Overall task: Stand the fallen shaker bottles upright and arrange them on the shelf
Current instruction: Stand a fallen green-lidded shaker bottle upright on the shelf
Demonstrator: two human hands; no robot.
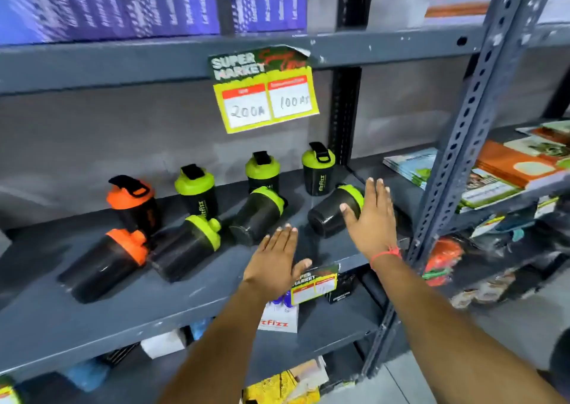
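Reaching my spread right hand (371, 218) to the rightmost fallen shaker (334, 211), I'd wrap its body, tilt upright; left hand (274, 262) spread, empty.

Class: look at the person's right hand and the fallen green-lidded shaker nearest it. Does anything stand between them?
Nothing visible does. The right hand is open beside the fallen shaker, thumb at its dark body, no object between. The upright shaker stands behind it, out of the hand's path.
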